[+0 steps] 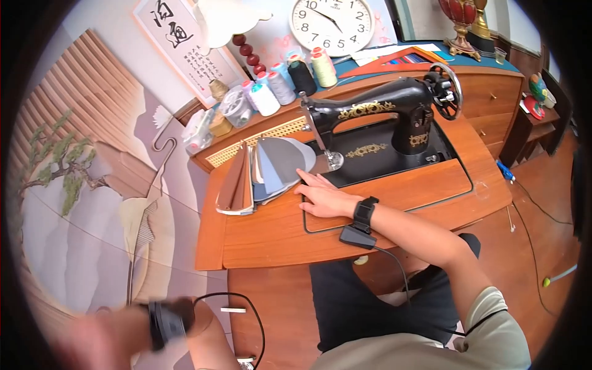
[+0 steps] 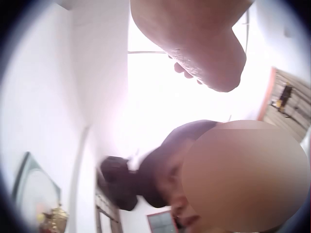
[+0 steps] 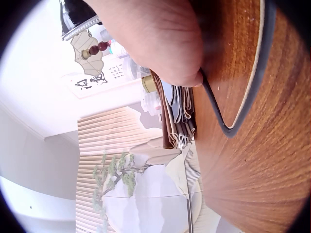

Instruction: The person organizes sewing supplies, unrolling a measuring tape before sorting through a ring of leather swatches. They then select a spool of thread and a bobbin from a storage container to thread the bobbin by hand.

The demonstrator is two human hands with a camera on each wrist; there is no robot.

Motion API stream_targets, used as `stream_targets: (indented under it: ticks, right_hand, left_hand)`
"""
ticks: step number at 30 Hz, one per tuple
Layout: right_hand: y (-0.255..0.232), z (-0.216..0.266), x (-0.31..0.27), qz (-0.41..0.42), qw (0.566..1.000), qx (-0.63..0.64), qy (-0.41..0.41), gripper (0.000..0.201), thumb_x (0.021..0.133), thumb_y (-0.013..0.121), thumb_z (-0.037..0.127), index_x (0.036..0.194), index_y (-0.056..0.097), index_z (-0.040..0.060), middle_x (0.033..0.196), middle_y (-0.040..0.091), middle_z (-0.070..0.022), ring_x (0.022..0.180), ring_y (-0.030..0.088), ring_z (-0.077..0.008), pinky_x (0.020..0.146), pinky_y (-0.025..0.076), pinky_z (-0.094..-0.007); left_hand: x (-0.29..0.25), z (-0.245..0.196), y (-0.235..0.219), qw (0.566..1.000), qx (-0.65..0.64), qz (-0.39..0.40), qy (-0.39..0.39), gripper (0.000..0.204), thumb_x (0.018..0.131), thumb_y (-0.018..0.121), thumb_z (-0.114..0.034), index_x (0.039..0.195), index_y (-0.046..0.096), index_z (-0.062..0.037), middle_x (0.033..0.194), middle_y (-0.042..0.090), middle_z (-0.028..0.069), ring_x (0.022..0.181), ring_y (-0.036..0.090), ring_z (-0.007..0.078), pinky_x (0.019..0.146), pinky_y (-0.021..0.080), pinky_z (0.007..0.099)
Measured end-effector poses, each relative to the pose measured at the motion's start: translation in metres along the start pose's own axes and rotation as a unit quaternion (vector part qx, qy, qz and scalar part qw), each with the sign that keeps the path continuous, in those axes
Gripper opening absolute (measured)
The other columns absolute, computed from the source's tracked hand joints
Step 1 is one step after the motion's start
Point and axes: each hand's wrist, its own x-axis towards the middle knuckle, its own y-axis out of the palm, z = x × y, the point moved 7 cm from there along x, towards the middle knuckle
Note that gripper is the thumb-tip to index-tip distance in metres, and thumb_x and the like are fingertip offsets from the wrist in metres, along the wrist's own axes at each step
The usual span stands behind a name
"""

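My right hand (image 1: pixel 330 198) lies on the wooden table with its fingers extended, fingertips at the edge of a fanned stack of fabric pieces (image 1: pixel 283 161) in grey, blue and brown. From the right wrist view the stack's folded layers (image 3: pixel 181 114) show just past the hand (image 3: pixel 160 43). A black sewing machine (image 1: pixel 370 114) stands right of the stack, its presser foot close to the grey pieces. Off the table at lower left, my left hand (image 1: pixel 92 342) is blurred. In the left wrist view that hand (image 2: pixel 194 39) is raised, fingers loosely bent, with nothing visible in it.
Thread spools (image 1: pixel 280 86) and a plastic tub (image 1: pixel 236 108) line the shelf behind the stack. A round clock (image 1: pixel 333 26) stands above them. Left of the table is a painted folding screen (image 1: pixel 111 166). Cables hang from both wrist bands, one (image 1: pixel 404 271) over the lap.
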Motion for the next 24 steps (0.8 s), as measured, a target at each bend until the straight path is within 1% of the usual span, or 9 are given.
stream_targets:
  ticks: [1,2,3,4,6,11,14,16,24]
  right_hand:
    - [0.0,0.0,0.0,-0.007,1.0,-0.003,-0.002,0.035,0.09,0.057,0.022,0.116,0.054,-0.0001,0.148,0.021,-0.0299,0.137,0.025,-0.0397,0.113,0.02,-0.0456]
    - [-0.001,0.0,0.0,-0.008,1.0,-0.002,-0.007,0.035,0.09,0.057,0.022,0.116,0.054,-0.0001,0.148,0.021,-0.0299,0.137,0.025,-0.0397,0.113,0.02,-0.0456]
    - [-0.005,0.0,0.002,-0.026,0.999,0.019,-0.007,0.033,0.089,0.056,0.021,0.115,0.055,0.0002,0.147,0.023,-0.0292,0.136,0.027,-0.04,0.112,0.022,-0.045]
    - [-0.009,0.0,0.003,-0.042,0.998,0.041,-0.006,0.031,0.089,0.056,0.019,0.114,0.056,0.0005,0.146,0.026,-0.0284,0.134,0.029,-0.0402,0.11,0.025,-0.0445]
    - [-0.014,0.001,0.003,-0.08,0.995,0.061,-0.001,0.025,0.089,0.054,0.014,0.109,0.058,0.0009,0.142,0.034,-0.0249,0.129,0.038,-0.0395,0.105,0.032,-0.0429]
    - [-0.026,-0.008,0.008,-0.161,0.979,0.12,-0.019,0.016,0.087,0.052,0.006,0.099,0.059,0.0,0.127,0.049,-0.0181,0.113,0.051,-0.0349,0.094,0.042,-0.0398]
    - [-0.028,-0.001,0.007,-0.185,0.971,0.145,-0.038,0.012,0.085,0.052,0.003,0.092,0.06,-0.0013,0.115,0.057,-0.0158,0.097,0.059,-0.0322,0.085,0.047,-0.0379]
    - [-0.029,-0.002,0.009,-0.179,0.969,0.166,-0.03,0.012,0.084,0.052,0.002,0.091,0.06,-0.0015,0.111,0.058,-0.0143,0.093,0.06,-0.0311,0.082,0.048,-0.0367]
    - [-0.028,-0.003,0.012,-0.159,0.969,0.188,0.0,0.01,0.087,0.052,0.003,0.092,0.061,0.0,0.108,0.059,-0.0117,0.087,0.061,-0.0272,0.076,0.049,-0.0343]
  left_hand:
    - [-0.03,0.02,-0.004,0.982,0.152,-0.087,-0.068,0.023,0.093,0.048,-0.016,0.106,0.058,0.0007,0.106,0.06,0.014,0.095,0.058,0.0221,0.077,0.045,0.033]
    - [-0.118,0.141,-0.092,0.929,0.298,-0.172,-0.134,0.017,0.091,0.051,-0.007,0.097,0.061,0.0043,0.096,0.064,0.0148,0.083,0.062,0.0206,0.065,0.051,0.0285]
    - [-0.12,0.146,-0.035,0.953,0.138,-0.257,-0.08,0.019,0.091,0.049,-0.008,0.095,0.062,0.0046,0.096,0.064,0.0143,0.082,0.062,0.0219,0.068,0.051,0.0284]
    - [-0.105,0.167,0.012,0.963,-0.132,-0.174,-0.159,0.021,0.093,0.049,-0.011,0.093,0.065,0.0023,0.092,0.065,0.0082,0.081,0.061,0.018,0.068,0.049,0.0253]
    - [-0.161,0.227,0.081,0.914,-0.108,-0.03,-0.39,0.02,0.094,0.052,-0.016,0.098,0.066,-0.0023,0.093,0.064,0.0053,0.081,0.06,0.0128,0.07,0.047,0.0243]
    - [-0.404,0.372,0.197,0.782,-0.126,0.232,-0.565,0.028,0.086,0.063,-0.024,0.099,0.063,0.0008,0.088,0.067,0.0101,0.081,0.063,0.0188,0.074,0.049,0.0299]
    - [-0.458,0.36,0.209,0.767,-0.016,0.315,-0.559,0.037,0.081,0.068,-0.032,0.097,0.064,0.0018,0.089,0.068,0.0166,0.085,0.066,0.0269,0.079,0.05,0.0362]
    - [-0.493,0.351,0.225,0.684,0.026,0.44,-0.581,0.052,0.077,0.069,-0.043,0.105,0.062,0.0017,0.099,0.066,0.0234,0.1,0.062,0.0349,0.087,0.048,0.0404]
    - [-0.53,0.324,0.281,0.647,0.084,0.476,-0.59,0.074,0.079,0.06,-0.057,0.142,0.038,-0.0247,0.134,0.043,0.0304,0.124,0.041,0.0474,0.102,0.035,0.05]
